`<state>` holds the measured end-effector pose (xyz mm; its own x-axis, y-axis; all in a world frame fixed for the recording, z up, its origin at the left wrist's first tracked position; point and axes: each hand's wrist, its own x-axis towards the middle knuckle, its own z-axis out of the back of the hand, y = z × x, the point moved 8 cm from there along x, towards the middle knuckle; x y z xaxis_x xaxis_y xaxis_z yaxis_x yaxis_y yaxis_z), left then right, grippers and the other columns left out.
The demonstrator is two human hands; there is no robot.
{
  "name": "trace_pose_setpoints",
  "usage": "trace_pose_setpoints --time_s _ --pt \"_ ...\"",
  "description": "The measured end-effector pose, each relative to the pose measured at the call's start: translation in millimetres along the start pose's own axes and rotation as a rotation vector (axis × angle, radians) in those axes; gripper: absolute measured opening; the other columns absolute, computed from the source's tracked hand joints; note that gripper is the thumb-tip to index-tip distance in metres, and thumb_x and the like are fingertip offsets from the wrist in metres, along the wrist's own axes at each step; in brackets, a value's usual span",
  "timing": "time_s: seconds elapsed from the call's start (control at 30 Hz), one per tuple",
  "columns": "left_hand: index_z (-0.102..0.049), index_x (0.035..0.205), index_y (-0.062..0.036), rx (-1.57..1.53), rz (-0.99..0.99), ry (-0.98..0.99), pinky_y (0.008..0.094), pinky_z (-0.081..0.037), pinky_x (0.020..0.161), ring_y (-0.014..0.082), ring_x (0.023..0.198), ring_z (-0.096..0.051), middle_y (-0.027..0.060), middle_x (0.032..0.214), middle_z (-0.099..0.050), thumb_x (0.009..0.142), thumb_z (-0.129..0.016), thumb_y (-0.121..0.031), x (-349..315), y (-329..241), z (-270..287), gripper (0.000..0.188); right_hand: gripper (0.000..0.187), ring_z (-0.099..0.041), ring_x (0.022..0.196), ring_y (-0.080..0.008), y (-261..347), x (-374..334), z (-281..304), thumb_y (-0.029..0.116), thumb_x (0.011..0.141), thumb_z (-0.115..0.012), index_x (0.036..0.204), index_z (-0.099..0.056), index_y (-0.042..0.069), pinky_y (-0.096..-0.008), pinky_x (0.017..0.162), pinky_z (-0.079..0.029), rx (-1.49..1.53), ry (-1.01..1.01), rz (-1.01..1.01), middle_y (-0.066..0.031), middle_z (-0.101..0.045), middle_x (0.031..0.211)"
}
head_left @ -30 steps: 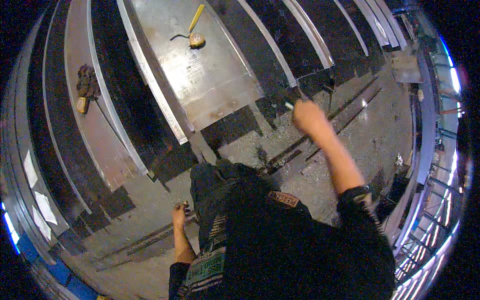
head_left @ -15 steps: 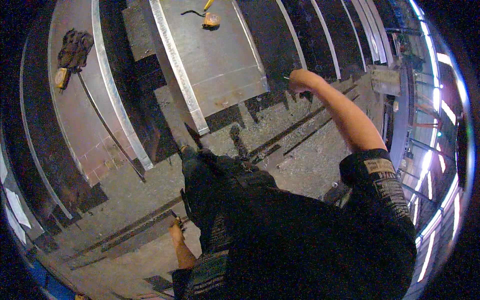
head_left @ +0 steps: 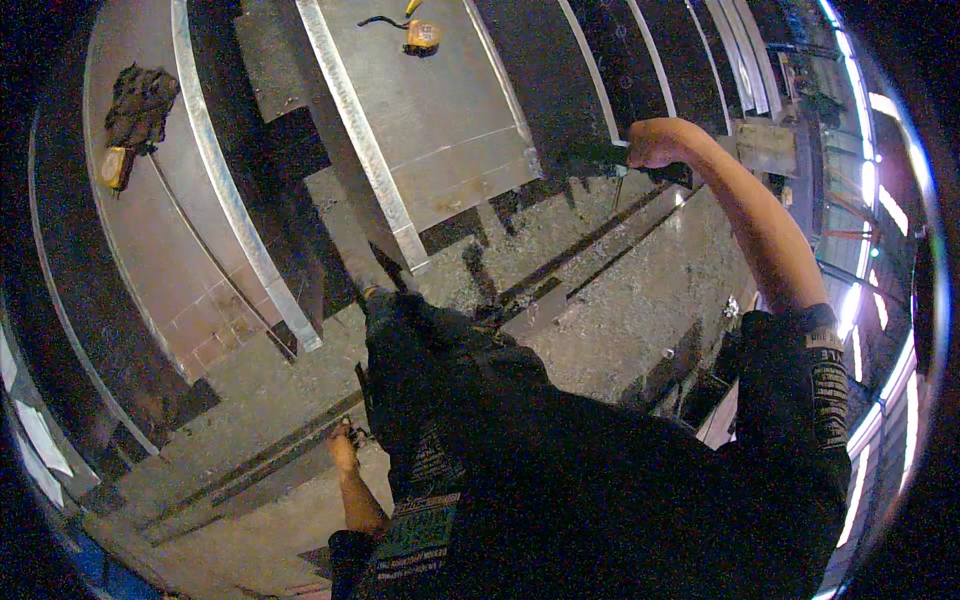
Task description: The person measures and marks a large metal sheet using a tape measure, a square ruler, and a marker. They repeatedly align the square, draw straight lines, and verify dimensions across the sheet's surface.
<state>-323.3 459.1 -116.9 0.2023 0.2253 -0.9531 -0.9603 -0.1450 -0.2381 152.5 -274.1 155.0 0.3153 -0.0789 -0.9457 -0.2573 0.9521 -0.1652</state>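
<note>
Head view, looking down through a round fisheye: a person in a dark top (head_left: pixel 600 450) with pale lettering stood on a worn grey floor (head_left: pixel 640 320), beside long metal panels running toward the upper edge.

The right hand (head_left: pixel 657 145) was at upper right, at the end of a bent bare arm. Its fingers were curled together around a small pale stick (head_left: pixel 620 143), whose tip poked out on the left side of the fist, just beside the near end of a narrow, light metal strip (head_left: pixel 594 70). Whether the stick touched the strip could not be told.

The left hand (head_left: pixel 344 443) hung low, left of the body and over the floor, well apart from the right. Its fingers were bent beside a small dark object (head_left: pixel 358 435); that was too blurred to name, and whether the fingers gripped it could not be told.

Ahead, a smooth silvery panel (head_left: pixel 430 120) bore an orange-yellow tape measure (head_left: pixel 422 38), with a dark strap (head_left: pixel 380 20) and a yellow stick-like tool (head_left: pixel 412 8) near it. On a brownish panel (head_left: pixel 190 290) at left lay a crumpled dark cloth or glove (head_left: pixel 140 105), another tape measure (head_left: pixel 116 168) touching its lower end, and a long thin rod (head_left: pixel 208 243).
</note>
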Motion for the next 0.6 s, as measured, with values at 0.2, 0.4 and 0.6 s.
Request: trace_pose_setpoints --time_s 0.2,0.4,0.6 --pt "-0.067 0.099 -0.0091 0.03 0.035 0.026 0.0324 -0.051 0.062 0.018 0.078 -0.064 0.0046 0.089 -0.068 0.089 -0.064 -0.04 46.5 19.1 -22.0 0.033 0.025 -0.061 0.06 -0.029 -22.7 50.7 -81.1 0.023 0.081 -0.06 0.079 -0.069 -0.001 -0.0453 0.057 -0.047 0.03 -0.022 -0.103 -0.0175 -0.066 0.072" --pt "-0.066 0.098 -0.0117 0.066 0.103 0.034 0.0337 -0.05 0.064 0.0193 0.079 -0.064 0.0032 0.089 -0.067 0.088 -0.067 -0.038 7.0 22.1 0.3 0.028 0.027 -0.061 0.059 -0.0284 -38.6 0.8 -68.0 0.023 0.077 -0.061 0.075 -0.068 -0.002 -0.0466 0.057 -0.047 -0.094 -0.009 -0.019 -0.019 -0.066 0.07" --pt "-0.066 0.095 -0.0125 -0.131 0.145 -0.033 0.0318 -0.047 0.059 0.0175 0.068 -0.061 0.0015 0.083 -0.066 0.089 -0.067 -0.036 -3.2 17.8 2.3 0.024 0.017 -0.059 0.058 -0.0275 0.8 -12.5 -31.0 0.017 0.075 -0.063 0.076 -0.07 0.001 -0.0465 0.053 -0.045 0.041 -0.021 -0.124 -0.0176 -0.065 0.069"
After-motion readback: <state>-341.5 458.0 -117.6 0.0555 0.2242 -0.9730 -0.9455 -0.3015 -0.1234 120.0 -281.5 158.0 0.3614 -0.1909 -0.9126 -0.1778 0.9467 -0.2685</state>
